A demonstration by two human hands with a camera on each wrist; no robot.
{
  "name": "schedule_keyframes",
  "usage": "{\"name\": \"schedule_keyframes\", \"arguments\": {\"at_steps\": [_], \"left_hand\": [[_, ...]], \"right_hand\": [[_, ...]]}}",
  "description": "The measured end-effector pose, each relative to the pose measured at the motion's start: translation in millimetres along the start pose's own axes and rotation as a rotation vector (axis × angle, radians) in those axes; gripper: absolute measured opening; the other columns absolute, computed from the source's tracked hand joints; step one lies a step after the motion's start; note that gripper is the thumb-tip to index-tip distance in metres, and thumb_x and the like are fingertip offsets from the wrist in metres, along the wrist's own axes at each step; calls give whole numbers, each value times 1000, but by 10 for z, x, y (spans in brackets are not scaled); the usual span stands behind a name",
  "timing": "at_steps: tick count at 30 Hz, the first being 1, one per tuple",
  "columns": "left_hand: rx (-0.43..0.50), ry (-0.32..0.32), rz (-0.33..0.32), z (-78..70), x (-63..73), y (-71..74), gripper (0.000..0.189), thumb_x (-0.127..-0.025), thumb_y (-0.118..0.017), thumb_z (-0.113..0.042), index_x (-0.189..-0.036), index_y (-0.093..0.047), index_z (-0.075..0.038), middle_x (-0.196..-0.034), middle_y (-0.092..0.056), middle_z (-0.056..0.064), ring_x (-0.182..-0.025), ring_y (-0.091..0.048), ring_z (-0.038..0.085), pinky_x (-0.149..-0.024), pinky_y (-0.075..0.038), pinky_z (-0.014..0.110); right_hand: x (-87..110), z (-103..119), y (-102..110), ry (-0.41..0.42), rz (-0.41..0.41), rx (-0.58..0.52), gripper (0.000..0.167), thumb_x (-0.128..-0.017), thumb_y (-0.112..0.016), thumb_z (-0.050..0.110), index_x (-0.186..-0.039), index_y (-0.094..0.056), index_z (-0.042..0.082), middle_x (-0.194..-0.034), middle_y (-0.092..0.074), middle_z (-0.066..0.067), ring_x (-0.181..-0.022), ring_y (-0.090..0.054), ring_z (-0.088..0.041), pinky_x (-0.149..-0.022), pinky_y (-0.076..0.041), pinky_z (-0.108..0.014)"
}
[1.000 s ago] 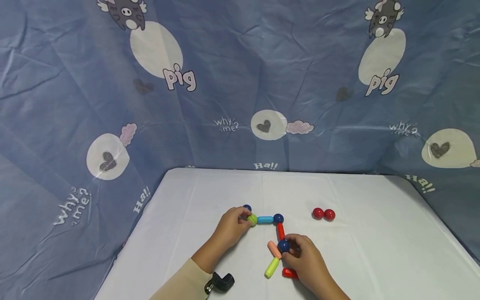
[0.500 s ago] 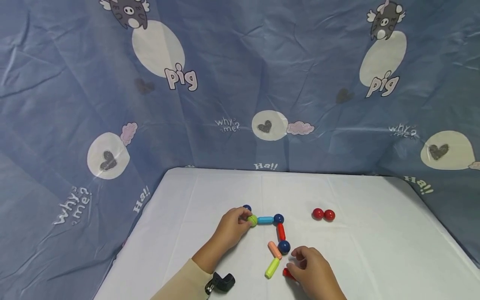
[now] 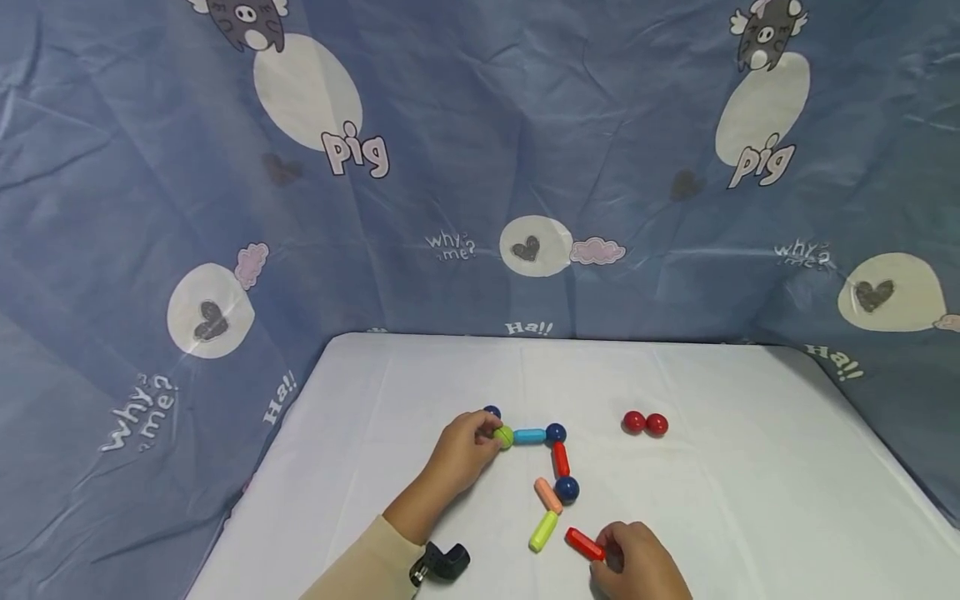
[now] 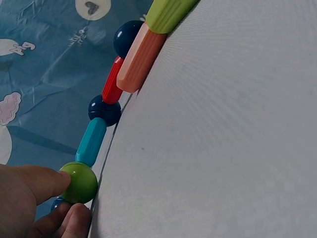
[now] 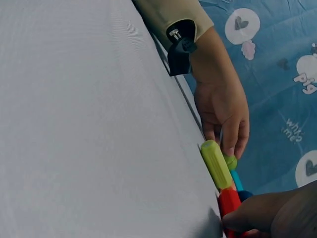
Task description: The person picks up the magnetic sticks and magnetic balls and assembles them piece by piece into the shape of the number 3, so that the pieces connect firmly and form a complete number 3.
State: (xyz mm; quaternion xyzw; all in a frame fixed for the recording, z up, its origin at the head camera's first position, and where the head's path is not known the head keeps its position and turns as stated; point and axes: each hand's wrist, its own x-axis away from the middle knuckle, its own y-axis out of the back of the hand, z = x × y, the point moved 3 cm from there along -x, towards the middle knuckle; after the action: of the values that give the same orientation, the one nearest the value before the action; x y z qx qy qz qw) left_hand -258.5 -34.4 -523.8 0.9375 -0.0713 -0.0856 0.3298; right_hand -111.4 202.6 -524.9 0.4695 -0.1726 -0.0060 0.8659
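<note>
Red stick [image 3: 584, 544] lies on the bench [image 3: 735, 492], one end pinched in the right grip [image 3: 637, 563]. The left grip [image 3: 462, 452] pinches the green ball [image 3: 504, 437]. Both look light, hard, maybe slippery; the stick's middle seems best to hold.

The green ball [image 3: 504, 437] looks like smooth, glossy plastic, as do the red balls [image 3: 634, 422] at its three o'clock. The yellow-green rod [image 3: 543, 532], at its five o'clock — ribbed, satiny plastic. White tablecloth [image 3: 750, 467] — matt; blue curtain [image 3: 645, 183], creased cloth.
</note>
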Motion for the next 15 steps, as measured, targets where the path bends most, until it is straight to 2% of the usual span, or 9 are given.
{"name": "schedule_keyframes", "arguments": {"at_steps": [4,11,15], "left_hand": [[0,8,4,-1,6,5,20,-93,-79,-14,-112,-73,-18,-107,-67,-2,-91,-62,8,-77,-55,22],[1,7,0,-5,22,7,20,-93,-79,-14,-113,-73,-17,-107,-67,-2,-90,-62,7,-77,-55,21],[4,1,-6,-6,15,13,20,-93,-79,-14,-112,-73,-17,-106,-67,-2,-90,-62,7,-77,-55,21]], "right_hand": [[11,10,0,-13,-50,-38,24,-79,-89,16,-94,-73,7,-80,-58,-2,-72,-51,-18,-72,-53,-38],[78,22,17,-39,-188,-221,27,-82,-87,11,-104,-72,6,-86,-73,3,-77,-65,-14,-81,-62,-44],[97,36,46,-32,-245,-291,26,-81,-86,7,-103,-73,5,-85,-75,1,-77,-67,-14,-78,-62,-42]]}}
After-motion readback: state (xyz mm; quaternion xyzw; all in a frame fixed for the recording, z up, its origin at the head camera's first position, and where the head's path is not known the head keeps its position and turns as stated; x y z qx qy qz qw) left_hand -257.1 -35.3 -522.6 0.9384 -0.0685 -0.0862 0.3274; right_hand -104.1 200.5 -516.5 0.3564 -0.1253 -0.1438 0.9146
